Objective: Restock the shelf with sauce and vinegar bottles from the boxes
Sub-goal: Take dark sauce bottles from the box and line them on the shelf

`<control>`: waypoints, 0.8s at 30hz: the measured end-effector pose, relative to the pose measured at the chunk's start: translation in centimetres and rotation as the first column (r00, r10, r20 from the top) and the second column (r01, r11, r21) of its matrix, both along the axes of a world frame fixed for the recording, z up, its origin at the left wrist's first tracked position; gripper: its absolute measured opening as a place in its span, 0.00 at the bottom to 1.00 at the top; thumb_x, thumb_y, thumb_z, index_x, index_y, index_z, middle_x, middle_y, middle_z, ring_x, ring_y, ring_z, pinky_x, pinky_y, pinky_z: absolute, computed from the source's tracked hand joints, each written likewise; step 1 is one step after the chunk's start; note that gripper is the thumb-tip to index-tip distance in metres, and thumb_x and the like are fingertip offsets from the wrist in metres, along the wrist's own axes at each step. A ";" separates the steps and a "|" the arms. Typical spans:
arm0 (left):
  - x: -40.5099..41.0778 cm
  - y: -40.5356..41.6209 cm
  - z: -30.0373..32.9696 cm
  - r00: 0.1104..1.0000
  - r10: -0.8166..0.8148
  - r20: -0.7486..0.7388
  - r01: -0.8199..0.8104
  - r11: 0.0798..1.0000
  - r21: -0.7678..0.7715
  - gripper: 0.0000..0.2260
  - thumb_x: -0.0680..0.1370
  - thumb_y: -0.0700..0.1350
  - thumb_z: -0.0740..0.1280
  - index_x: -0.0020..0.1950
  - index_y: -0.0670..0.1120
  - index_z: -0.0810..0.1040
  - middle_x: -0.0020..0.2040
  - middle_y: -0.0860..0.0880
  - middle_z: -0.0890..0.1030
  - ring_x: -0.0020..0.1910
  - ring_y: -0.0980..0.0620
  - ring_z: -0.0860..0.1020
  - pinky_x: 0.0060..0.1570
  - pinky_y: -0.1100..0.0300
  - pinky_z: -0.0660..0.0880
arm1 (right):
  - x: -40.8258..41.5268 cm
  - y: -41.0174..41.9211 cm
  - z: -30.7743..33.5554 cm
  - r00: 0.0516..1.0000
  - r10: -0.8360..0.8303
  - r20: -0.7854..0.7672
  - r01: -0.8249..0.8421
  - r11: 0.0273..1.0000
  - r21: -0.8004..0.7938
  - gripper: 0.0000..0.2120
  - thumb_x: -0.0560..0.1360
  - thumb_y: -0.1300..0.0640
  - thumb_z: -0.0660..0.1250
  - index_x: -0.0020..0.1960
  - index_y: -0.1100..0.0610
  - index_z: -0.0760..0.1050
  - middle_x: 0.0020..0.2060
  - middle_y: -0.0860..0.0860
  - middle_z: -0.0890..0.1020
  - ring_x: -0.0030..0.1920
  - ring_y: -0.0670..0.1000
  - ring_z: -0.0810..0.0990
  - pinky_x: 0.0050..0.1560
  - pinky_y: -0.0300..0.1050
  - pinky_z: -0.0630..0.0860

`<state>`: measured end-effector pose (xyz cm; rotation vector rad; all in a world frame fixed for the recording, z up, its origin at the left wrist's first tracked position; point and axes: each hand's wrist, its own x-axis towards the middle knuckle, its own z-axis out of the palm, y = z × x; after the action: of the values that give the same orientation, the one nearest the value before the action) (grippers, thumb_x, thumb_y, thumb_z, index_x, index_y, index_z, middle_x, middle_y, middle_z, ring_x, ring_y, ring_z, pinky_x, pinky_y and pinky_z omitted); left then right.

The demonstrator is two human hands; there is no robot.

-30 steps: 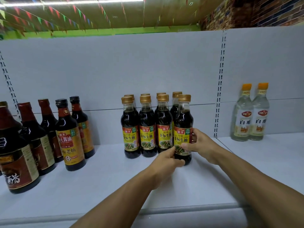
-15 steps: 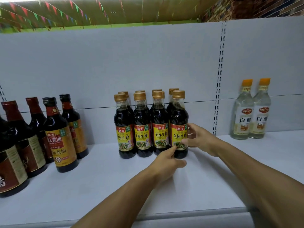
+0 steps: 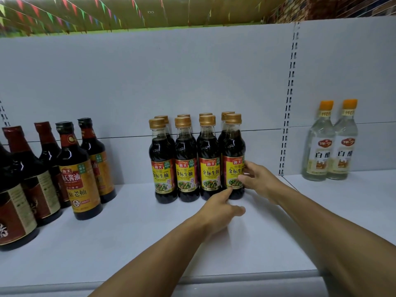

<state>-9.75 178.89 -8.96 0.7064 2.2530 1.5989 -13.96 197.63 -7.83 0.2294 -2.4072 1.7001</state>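
My right hand (image 3: 258,182) holds the end sauce btl (image 3: 233,159) on the shelf (image 3: 132,236), fingers curled on its side, so it sits straight w/ its row. My left hand (image 3: 216,209) is loose, one finger touching its bottom to nudge it.

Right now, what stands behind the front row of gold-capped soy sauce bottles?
Behind the front row of soy sauce bottles stands a second row; only its gold caps and some dark shoulders show. Its labels and bases are covered. Behind that is the shelf back panel.
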 end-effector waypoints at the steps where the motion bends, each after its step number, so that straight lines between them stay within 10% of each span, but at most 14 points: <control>1: 0.0 -0.1 0.0 1.000 0.003 0.003 -0.003 1.000 -0.002 0.29 0.78 0.39 0.67 0.77 0.48 0.63 0.60 0.63 0.69 0.62 0.62 0.66 0.60 0.64 0.63 | 0.0 0.0 0.0 1.000 -0.001 0.002 0.001 1.000 0.002 0.19 0.79 0.65 0.63 0.67 0.49 0.70 0.59 0.48 0.80 0.61 0.49 0.77 0.62 0.49 0.75; 9: 0.7 -0.7 -0.6 0.999 0.024 0.040 -0.022 0.999 -0.034 0.35 0.77 0.44 0.69 0.80 0.46 0.55 0.79 0.51 0.59 0.78 0.53 0.58 0.70 0.59 0.60 | 0.5 -0.3 0.0 0.997 -0.065 0.053 0.061 0.995 0.080 0.18 0.81 0.59 0.63 0.68 0.45 0.69 0.59 0.48 0.80 0.58 0.49 0.78 0.59 0.53 0.76; 18: 2.0 -2.2 -0.4 0.999 0.046 -0.001 -0.046 0.999 -0.002 0.33 0.78 0.45 0.68 0.80 0.48 0.56 0.79 0.51 0.60 0.78 0.54 0.58 0.71 0.56 0.61 | 3.1 -2.8 -0.3 0.959 -0.283 -0.007 0.259 0.868 0.424 0.11 0.79 0.53 0.62 0.59 0.53 0.77 0.47 0.51 0.82 0.47 0.50 0.79 0.44 0.44 0.74; 24: 3.7 -3.8 -0.4 0.994 0.092 -0.063 -0.091 0.996 0.020 0.29 0.80 0.48 0.66 0.79 0.50 0.60 0.78 0.53 0.63 0.77 0.55 0.61 0.69 0.59 0.61 | 6.0 -4.8 -0.2 0.952 -0.302 -0.045 0.291 0.850 0.439 0.10 0.77 0.52 0.63 0.55 0.51 0.80 0.47 0.50 0.85 0.49 0.51 0.81 0.53 0.49 0.78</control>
<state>-6.05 175.13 -9.37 0.6764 2.3515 1.6615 -7.97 192.81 -7.98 -0.1064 -2.6510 1.0174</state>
